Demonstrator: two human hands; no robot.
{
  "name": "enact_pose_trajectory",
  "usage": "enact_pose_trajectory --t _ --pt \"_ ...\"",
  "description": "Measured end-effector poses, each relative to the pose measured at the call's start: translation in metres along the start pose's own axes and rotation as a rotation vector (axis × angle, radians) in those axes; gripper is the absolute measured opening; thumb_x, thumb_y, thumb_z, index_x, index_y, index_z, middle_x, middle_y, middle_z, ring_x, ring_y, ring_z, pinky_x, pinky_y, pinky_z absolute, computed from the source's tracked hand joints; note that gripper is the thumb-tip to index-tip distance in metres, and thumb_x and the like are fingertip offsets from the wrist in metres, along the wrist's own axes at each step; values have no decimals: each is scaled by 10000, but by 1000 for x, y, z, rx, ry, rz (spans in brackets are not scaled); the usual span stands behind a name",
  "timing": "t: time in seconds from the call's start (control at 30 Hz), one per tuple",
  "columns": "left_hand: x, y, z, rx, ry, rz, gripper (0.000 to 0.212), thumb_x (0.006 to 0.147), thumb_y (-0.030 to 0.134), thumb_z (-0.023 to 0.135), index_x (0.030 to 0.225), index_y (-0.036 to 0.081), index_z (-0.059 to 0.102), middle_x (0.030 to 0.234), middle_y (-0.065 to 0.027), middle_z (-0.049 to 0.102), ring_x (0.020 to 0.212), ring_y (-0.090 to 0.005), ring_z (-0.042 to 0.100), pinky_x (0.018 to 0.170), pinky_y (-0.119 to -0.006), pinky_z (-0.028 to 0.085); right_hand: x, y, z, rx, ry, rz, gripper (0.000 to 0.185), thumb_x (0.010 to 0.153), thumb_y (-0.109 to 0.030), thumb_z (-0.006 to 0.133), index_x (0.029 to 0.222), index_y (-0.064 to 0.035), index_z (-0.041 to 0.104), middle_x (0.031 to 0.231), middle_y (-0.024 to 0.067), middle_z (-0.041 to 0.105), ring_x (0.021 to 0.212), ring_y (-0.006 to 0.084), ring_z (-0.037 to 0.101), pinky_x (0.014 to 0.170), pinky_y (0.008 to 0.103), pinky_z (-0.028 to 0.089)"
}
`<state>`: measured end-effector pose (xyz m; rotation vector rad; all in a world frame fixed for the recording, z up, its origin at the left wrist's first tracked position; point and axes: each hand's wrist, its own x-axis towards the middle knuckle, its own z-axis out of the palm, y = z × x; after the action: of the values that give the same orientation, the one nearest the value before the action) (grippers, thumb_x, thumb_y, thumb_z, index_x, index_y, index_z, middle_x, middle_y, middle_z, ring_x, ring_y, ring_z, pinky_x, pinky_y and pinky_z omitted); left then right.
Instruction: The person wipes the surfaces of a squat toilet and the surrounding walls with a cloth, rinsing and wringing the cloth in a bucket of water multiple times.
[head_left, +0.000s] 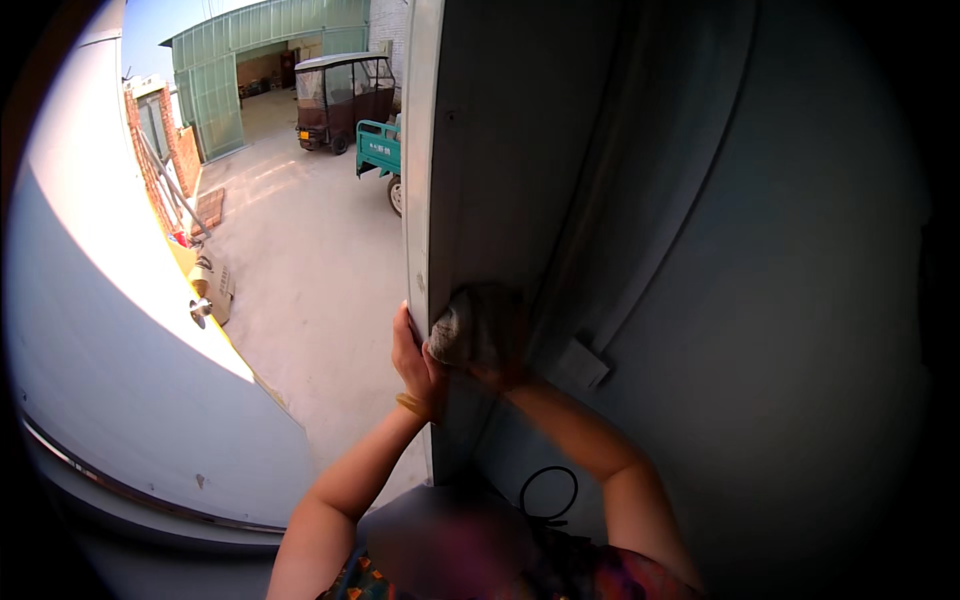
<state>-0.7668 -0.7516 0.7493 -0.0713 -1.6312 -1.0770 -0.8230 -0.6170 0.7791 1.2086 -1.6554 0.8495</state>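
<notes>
In front of me rises a pale door jamb (418, 225), bright on its outer edge and dark on the inner face. My left hand (416, 364) is wrapped around that edge, fingers on the outdoor side, with a yellowish band on the wrist. A bunched grey-brown cloth (465, 334) lies against the jamb's shaded inner face. My right hand (499, 373) holds it from below and to the right; most of its fingers are hidden by shadow and the cloth. The left thumb is close beside the cloth.
An open door (150, 390) with a metal handle (200, 307) stands at left. Outside are a cardboard box (219, 289), a covered tricycle (345, 101) and a green cargo bed (379, 150). A white wall box (584, 363) and a looped black cable (549, 495) are at right.
</notes>
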Motion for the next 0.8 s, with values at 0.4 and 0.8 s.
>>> enact_pose_trajectory --t 0.4,0.8 --pt "7 -5 -7 -67 -116 -1 691 991 483 288 1411 -65 309 1323 -237 476 1222 -322 478 1042 -386 347 240 -3 -30 -128 586 -221 476 877 -282 639 1276 -46 527 1270 191 539 1148 363 512 973 424 391" --pt "135 84 41 -107 -199 112 574 906 357 623 1278 -11 388 1130 -184 572 1032 -239 566 888 -335 445 -105 -11 79 149 518 842 302 944 -134 514 1211 -4 568 1214 207 565 1160 380 499 1016 424 370"
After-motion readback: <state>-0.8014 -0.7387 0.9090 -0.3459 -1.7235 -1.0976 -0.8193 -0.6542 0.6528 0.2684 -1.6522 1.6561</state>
